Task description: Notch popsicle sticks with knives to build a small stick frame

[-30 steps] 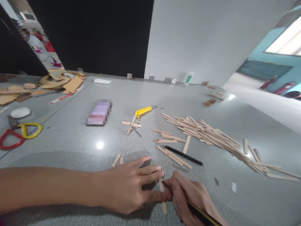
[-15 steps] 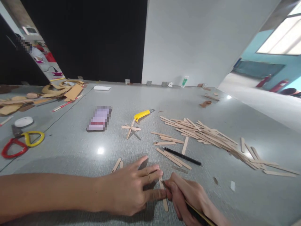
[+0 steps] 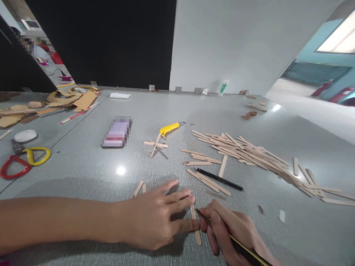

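My left hand (image 3: 159, 218) lies flat with its fingers spread, the fingertips pressing a wooden craft stick (image 3: 198, 237) down on the table. Part of that stick is hidden under the fingers. From the right, my right hand (image 3: 231, 231) is closed around a slim black-and-gold pencil (image 3: 244, 251), its tip at the stick's right edge between the left fingertips. Two more stick ends (image 3: 138, 189) show behind my left hand. Just beyond my hands lie a black pen (image 3: 219, 179) and a pair of sticks (image 3: 206, 181).
A large pile of craft sticks (image 3: 249, 155) spreads to the right. Farther back are crossed sticks (image 3: 155, 145), a yellow utility knife (image 3: 169, 129) and a phone (image 3: 117, 133). Scissors (image 3: 37, 156), a white mouse (image 3: 25, 136) and cardboard scraps (image 3: 66, 99) lie left. Upright panels (image 3: 222, 44) border the back.
My right hand has shifted slightly and the pencil's tip shows more plainly beside the stick. My left hand keeps its place on the stick. The whole view has tilted a little.
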